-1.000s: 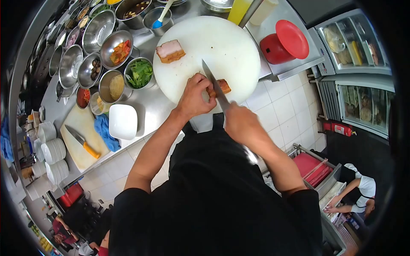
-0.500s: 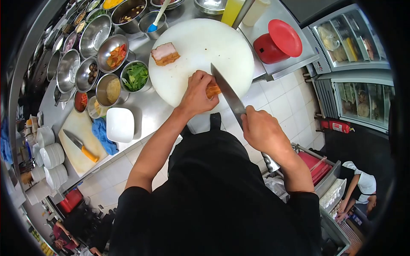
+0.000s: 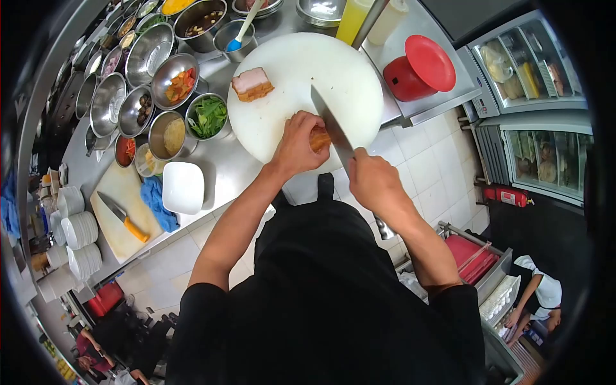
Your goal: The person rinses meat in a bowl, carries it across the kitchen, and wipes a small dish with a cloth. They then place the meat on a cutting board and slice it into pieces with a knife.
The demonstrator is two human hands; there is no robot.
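Note:
On the round white cutting board (image 3: pixel 346 64), my left hand (image 3: pixel 297 142) is closed around a browned piece of meat (image 3: pixel 319 138) near the board's front edge. My right hand (image 3: pixel 376 183) grips a large knife (image 3: pixel 333 128) whose blade lies along the right side of that piece, its tip pointing away from me. Whether the edge has entered the meat cannot be made out. A thick slab of pork (image 3: pixel 253 85) with a brown crust rests on the board's left part.
Metal bowls of ingredients (image 3: pixel 174 82) crowd the left, with a white square bowl (image 3: pixel 183 188), blue cloth (image 3: pixel 159 204) and orange-handled knife (image 3: pixel 124 217) nearer. A red container (image 3: pixel 410 77) stands right of the board. A co-worker (image 3: pixel 539 292) is at lower right.
My right hand and the knife have moved left and slightly up, bringing the blade closer to the held meat. My left hand keeps its hold. The view has shifted slightly.

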